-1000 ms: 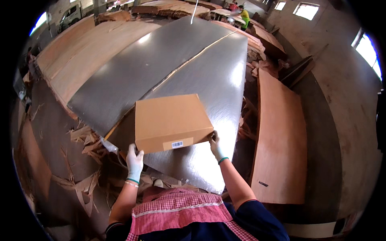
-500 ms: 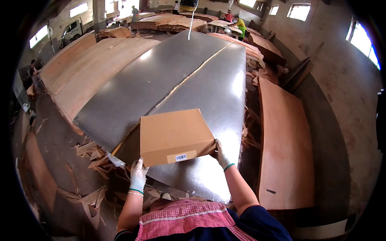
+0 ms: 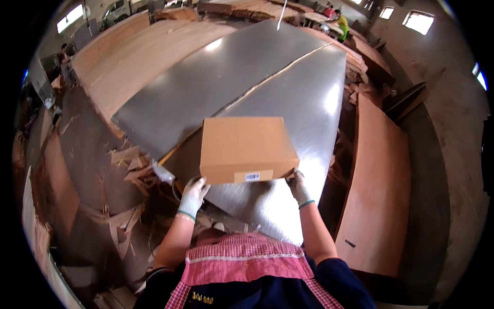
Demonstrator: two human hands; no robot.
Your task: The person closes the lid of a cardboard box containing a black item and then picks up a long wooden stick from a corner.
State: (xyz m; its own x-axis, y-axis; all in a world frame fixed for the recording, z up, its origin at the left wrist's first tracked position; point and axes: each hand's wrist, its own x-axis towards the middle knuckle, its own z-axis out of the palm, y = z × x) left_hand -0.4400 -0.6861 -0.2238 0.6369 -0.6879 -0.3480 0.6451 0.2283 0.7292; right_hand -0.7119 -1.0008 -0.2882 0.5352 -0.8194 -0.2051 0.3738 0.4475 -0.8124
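Observation:
A closed brown cardboard box (image 3: 248, 141) with a barcode label on its near side is in front of me, over the near part of a large shiny metal-topped table (image 3: 303, 118). My left hand (image 3: 193, 194), in a pale glove, grips the box at its near left bottom corner. At the near right bottom corner, my right hand (image 3: 299, 186), gloved too, holds it with the fingertips partly hidden by the cardboard. Whether the underside of the box touches the metal cannot be made out.
A narrow yellowish strip (image 3: 257, 85) runs lengthwise along the metal top. Wide stacks of wood veneer lie left (image 3: 149, 49) and right (image 3: 378, 180). Torn veneer scraps (image 3: 126, 221) litter the floor at left. Other people (image 3: 341, 24) stand at the far tables.
The box has turned slightly, so its near edge looks more level, and sits a little farther from my body. Both hands remain at its near corners. My view has shifted.

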